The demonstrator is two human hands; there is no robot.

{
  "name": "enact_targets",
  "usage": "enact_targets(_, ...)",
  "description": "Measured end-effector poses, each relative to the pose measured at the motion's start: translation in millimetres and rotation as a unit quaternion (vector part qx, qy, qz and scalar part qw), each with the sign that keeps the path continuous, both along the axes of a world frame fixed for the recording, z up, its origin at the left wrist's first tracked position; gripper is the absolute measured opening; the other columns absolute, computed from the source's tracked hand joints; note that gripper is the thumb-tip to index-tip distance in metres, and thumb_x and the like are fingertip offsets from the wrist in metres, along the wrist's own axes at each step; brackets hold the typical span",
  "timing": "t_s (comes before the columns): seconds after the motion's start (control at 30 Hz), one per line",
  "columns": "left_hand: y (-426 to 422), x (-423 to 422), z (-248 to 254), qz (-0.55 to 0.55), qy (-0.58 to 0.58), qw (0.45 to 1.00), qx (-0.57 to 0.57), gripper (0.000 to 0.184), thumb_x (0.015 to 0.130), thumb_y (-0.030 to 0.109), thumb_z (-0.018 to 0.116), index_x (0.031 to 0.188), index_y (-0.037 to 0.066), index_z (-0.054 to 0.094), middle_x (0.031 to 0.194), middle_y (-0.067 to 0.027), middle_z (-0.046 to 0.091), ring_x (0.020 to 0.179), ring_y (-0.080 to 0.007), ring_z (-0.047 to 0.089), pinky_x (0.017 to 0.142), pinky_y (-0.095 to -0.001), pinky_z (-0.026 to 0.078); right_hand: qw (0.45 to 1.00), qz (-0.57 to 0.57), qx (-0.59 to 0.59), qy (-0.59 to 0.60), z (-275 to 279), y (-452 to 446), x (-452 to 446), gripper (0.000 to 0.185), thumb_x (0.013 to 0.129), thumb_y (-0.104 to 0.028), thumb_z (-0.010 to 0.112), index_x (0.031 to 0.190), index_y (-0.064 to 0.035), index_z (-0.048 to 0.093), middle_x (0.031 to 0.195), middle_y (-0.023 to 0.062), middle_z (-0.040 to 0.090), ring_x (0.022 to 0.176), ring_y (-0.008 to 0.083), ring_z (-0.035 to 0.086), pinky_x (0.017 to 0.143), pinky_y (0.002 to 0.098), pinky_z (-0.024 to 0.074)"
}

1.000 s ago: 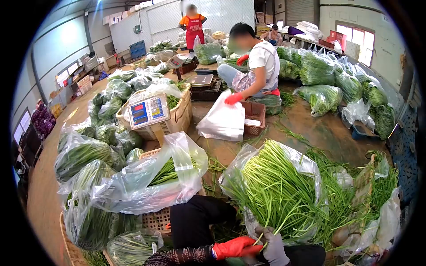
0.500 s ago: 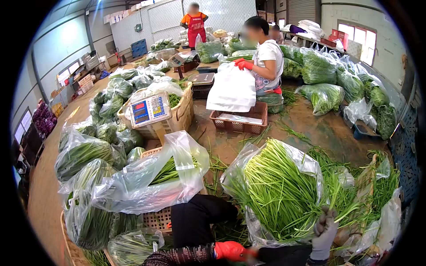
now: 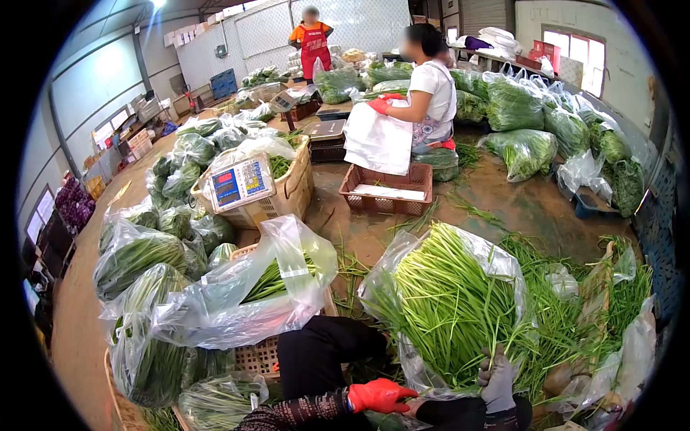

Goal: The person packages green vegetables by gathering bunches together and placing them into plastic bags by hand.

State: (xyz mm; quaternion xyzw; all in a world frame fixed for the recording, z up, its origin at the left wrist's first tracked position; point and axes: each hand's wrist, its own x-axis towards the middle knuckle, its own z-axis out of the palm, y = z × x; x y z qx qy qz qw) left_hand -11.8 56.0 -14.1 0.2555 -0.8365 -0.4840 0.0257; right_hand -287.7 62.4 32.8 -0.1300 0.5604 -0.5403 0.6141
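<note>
My left hand (image 3: 381, 396), in a red glove, is low in the middle beside my dark trouser leg. Its fingers reach to the right and hold nothing that I can see. In a grey glove, my right hand (image 3: 496, 379) is at the near right edge of an opened clear plastic bag (image 3: 503, 267). Its fingers are closed on a few thin green stalks at the rim of the pile. A large heap of long green vegetable stalks (image 3: 453, 302) fills that bag, their pale ends fanned toward the far side.
Loose greens (image 3: 553, 337) cover the floor at right. At left, a partly filled plastic bag (image 3: 244, 302) lies over a crate (image 3: 257, 357) among bagged vegetables. A scale display (image 3: 241, 185) and brown basket (image 3: 388, 194) stand ahead. A person (image 3: 431, 93) in red gloves holds white bags.
My right hand has moved left and slightly down, from the loose greens to the heap's edge. My left hand has risen slightly, with its fingers extended. The nearby person's white bags have shifted.
</note>
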Motion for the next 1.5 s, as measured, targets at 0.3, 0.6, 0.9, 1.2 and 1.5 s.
enact_targets(0.3, -18.1, -3.0, 7.4, 0.064, 0.065, 0.993, -0.079, 0.031, 0.082, 0.031, 0.058, 0.105, 0.009, 0.064, 0.079, -0.0178, 0.063, 0.073, -0.0344, 0.061, 0.065, -0.0394, 0.049, 0.982, -0.138, -0.121, 0.046, 38.2, -4.5, -33.7, 0.032, 0.091, -0.035, 0.049, 0.102, -0.0059, 0.053, 0.064, -0.0048, 0.042, 0.047, 0.0055, 0.032, 0.042, 0.0204, 0.024)
enact_targets(0.6, -107.2, -39.8, 59.3, 0.28, 0.099, 0.873, -0.388, 0.046, 0.077, 0.028, 0.064, 0.114, 0.005, 0.052, 0.094, -0.0149, 0.06, 0.079, -0.0342, 0.058, 0.065, -0.041, 0.049, 0.971, -0.203, -0.122, -0.007, 45.5, -9.0, -55.0, 0.028, 0.091, -0.025, 0.047, 0.109, -0.0039, 0.053, 0.065, -0.0049, 0.039, 0.048, 0.0048, 0.029, 0.042, 0.0196, 0.023)
enact_targets(0.9, -144.1, -116.9, 38.6, 0.29, -0.179, 0.844, -0.415, 0.092, 0.061, 0.051, 0.073, 0.126, -0.003, 0.038, 0.107, -0.0221, 0.052, 0.078, -0.0298, 0.059, 0.064, -0.0391, 0.049, 0.978, -0.175, -0.114, 0.002, 45.5, -12.8, -47.2, 0.028, 0.089, -0.027, 0.052, 0.103, -0.0031, 0.054, 0.062, -0.0039, 0.039, 0.045, 0.0049, 0.028, 0.041, 0.0203, 0.0201)
enact_targets(1.2, -156.3, -118.2, 13.4, 0.199, -0.189, 0.815, -0.51, 0.007, 0.074, 0.008, 0.054, 0.081, 0.005, 0.055, 0.074, -0.0114, 0.059, 0.062, -0.0205, 0.061, 0.05, -0.0327, 0.047, 0.98, -0.164, -0.103, 0.035, 42.1, -14.4, -54.0, 0.026, 0.089, -0.025, 0.052, 0.102, -0.0025, 0.055, 0.061, -0.004, 0.04, 0.044, 0.0051, 0.028, 0.04, 0.0204, 0.0202)
enact_targets(1.5, -54.6, -97.3, -30.2, 0.038, 0.088, 0.957, -0.275, 0.014, 0.066, 0.013, 0.057, 0.079, 0.007, 0.058, 0.069, -0.0138, 0.055, 0.065, -0.0336, 0.058, 0.055, -0.0435, 0.046, 0.989, -0.121, -0.089, -0.008, 26.8, -16.7, -38.1, 0.024, 0.087, -0.021, 0.055, 0.101, -0.0019, 0.055, 0.06, -0.0046, 0.036, 0.044, 0.005, 0.029, 0.04, 0.0202, 0.0205)
